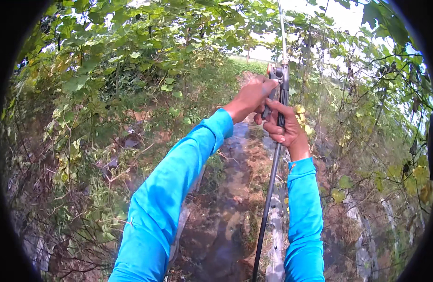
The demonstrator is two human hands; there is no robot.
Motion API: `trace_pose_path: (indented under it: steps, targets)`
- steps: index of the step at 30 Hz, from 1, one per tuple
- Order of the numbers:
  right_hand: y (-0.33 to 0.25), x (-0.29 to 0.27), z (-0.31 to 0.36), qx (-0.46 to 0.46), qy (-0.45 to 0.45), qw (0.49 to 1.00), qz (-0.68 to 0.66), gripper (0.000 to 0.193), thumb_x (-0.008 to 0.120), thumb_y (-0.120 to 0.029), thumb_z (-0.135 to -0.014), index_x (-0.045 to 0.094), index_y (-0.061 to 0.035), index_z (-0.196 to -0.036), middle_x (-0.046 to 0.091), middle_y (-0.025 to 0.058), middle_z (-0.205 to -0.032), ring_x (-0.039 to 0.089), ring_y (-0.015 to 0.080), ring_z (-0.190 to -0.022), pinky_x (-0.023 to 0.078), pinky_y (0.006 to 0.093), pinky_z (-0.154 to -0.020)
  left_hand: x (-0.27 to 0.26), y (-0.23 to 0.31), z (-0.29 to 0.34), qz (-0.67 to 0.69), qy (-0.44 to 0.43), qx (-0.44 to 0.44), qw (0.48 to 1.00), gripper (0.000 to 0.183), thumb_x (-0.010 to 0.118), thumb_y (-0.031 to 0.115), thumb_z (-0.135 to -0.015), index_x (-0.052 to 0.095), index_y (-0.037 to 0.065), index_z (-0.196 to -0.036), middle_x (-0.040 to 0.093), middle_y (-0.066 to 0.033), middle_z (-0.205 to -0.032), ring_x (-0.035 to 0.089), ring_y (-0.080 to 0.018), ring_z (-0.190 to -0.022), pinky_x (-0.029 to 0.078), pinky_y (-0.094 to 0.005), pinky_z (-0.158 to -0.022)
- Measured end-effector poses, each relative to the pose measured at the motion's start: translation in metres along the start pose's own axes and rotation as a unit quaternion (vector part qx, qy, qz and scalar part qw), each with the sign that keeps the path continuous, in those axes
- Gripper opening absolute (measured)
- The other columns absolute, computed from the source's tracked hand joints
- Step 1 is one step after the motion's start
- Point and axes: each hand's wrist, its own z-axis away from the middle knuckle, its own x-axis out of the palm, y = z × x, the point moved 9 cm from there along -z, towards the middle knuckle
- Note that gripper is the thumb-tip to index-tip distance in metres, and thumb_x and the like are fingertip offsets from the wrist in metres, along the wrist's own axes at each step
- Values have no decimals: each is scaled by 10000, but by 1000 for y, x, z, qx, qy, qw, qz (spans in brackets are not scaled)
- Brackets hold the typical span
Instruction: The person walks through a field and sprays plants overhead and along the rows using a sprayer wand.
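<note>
A spray lance stands nearly upright in front of me, with a dark ribbed handle and a thin pale metal tube rising out of the top of the view. My right hand is closed around the lower handle, its fingers by the grey trigger lever. Higher up, my left hand is closed at the handle's left side, against the valve fitting, which has an orange part. From below the right hand a black hose runs down past the lower edge. The left fingertips are partly hidden.
Climbing vines with broad green leaves hang overhead and on both sides. Drying stems tangle at the left, yellowed leaves at the right. A wet dirt furrow runs ahead, beside a strip of pale plastic sheeting.
</note>
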Motion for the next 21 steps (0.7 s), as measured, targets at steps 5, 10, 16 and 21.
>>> trace_pose_path:
  steps: [5, 10, 16, 21]
  targets:
    - [-2, -24, 39, -1, 100, 992, 83, 345, 634, -318, -956, 634, -4, -1099, 682, 128, -847, 417, 61, -393, 331, 207, -276, 44, -7, -7, -45, 20, 5, 999, 590, 560, 484, -929, 562, -60, -1158, 555, -96, -715, 573, -192, -511, 426, -355, -368]
    - [2, -59, 96, -27, 223, 945, 236, 266, 598, -239, -963, 634, 19, -1016, 686, 124, -820, 436, 73, -366, 319, 242, -270, 97, -46, -1, -19, 0, -28, 999, 519, 598, 517, -933, 623, 0, -977, 623, -70, -785, 562, -158, -647, 446, -344, -577]
    - [33, -88, 169, -54, 396, 827, 396, 267, 677, -237, -859, 655, 9, -962, 652, 111, -708, 581, 199, -512, 432, 370, -470, 158, -112, 12, 0, -7, -90, 996, 390, 607, 471, -946, 645, 94, -1037, 657, -16, -870, 599, -155, -796, 448, -335, -778]
    - [11, -98, 243, -135, 480, 719, 484, 448, 693, -282, -804, 596, 38, -1104, 695, 191, -921, 682, 306, -825, 523, 419, -770, 241, -127, 24, 249, -42, -165, 953, 360, 656, 394, -884, 646, 39, -948, 675, -92, -838, 657, -200, -725, 547, -333, -677]
